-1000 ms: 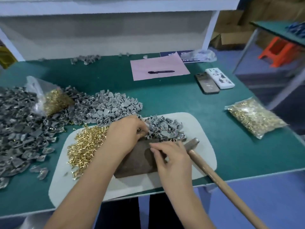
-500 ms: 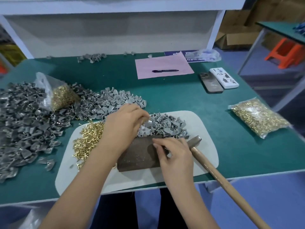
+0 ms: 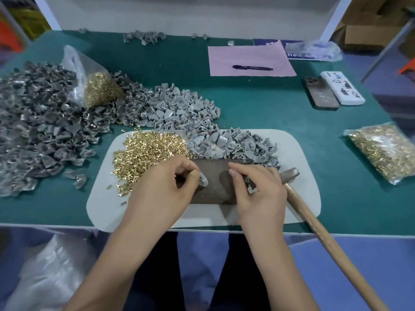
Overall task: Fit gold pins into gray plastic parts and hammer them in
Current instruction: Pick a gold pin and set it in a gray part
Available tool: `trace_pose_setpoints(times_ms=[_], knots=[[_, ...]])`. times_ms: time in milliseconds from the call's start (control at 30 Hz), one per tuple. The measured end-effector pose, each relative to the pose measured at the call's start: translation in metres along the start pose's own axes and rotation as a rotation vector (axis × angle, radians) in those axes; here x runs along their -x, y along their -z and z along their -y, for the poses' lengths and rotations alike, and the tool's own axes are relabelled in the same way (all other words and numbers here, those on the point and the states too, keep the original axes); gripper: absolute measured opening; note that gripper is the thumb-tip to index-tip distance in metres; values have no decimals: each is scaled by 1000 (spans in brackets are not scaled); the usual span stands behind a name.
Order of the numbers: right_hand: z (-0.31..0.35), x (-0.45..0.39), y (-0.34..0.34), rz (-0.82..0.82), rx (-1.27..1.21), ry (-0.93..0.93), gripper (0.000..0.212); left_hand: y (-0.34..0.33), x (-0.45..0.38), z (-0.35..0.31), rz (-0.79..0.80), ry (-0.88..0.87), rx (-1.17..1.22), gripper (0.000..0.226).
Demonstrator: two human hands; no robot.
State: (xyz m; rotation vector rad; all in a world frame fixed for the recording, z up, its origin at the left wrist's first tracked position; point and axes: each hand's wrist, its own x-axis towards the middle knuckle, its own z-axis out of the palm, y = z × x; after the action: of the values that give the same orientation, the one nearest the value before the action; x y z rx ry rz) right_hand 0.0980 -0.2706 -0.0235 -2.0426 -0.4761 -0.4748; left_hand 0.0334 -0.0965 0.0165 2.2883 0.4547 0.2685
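My left hand (image 3: 166, 187) pinches a gray plastic part (image 3: 203, 179) over the left end of the brown metal block (image 3: 215, 176). My right hand (image 3: 258, 189) holds small gray parts (image 3: 250, 187) at the block's right end. A heap of gold pins (image 3: 148, 151) lies on the white board (image 3: 292, 153), left of a pile of gray plastic parts (image 3: 233, 144). The hammer (image 3: 314, 223) lies on the board beside my right hand, its wooden handle reaching past the table edge.
Large piles of gray parts (image 3: 45, 122) cover the green table at left, with an open bag of pins (image 3: 98, 86). A sealed bag of pins (image 3: 386, 151) sits at right. A pink sheet with a pen (image 3: 251, 68), a phone (image 3: 320, 92) and a white remote (image 3: 342, 87) lie behind.
My left hand came back from the gray pile with one part and now sits over the block. My right hand shifted slightly right along the block. The camera tilted down.
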Motion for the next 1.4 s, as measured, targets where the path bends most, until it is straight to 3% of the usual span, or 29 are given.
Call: trace_pose_setpoints(times_ms=[133, 300, 367, 567, 667, 833, 967, 1133, 1400], knots=[[1, 0, 0, 6, -14, -15, 17, 3, 10, -3, -97, -32, -28, 3], [3, -1, 0, 15, -3, -19, 16, -4, 17, -16, -187, -56, -243, 34], [3, -1, 0, 15, 6, -22, 16, -9, 15, -21, -211, -79, -322, 36], [10, -3, 3, 17, 115, -23, 15, -4, 14, -14, -165, -150, -277, 10], [19, -5, 8, -6, 110, -19, 14, 3, 17, -4, -50, -161, -157, 22], [29, -14, 15, 191, -189, -67, 16, 7, 18, 4, -54, -118, -72, 30], [32, -22, 16, 347, -126, -41, 17, 7, 19, 2, -80, -128, -139, 12], [35, -27, 9, 432, -37, 25, 7, 9, 18, 1, -92, -123, -162, 10], [49, -35, 13, 547, 89, 63, 11, 8, 18, 1, -73, -133, -120, 9]])
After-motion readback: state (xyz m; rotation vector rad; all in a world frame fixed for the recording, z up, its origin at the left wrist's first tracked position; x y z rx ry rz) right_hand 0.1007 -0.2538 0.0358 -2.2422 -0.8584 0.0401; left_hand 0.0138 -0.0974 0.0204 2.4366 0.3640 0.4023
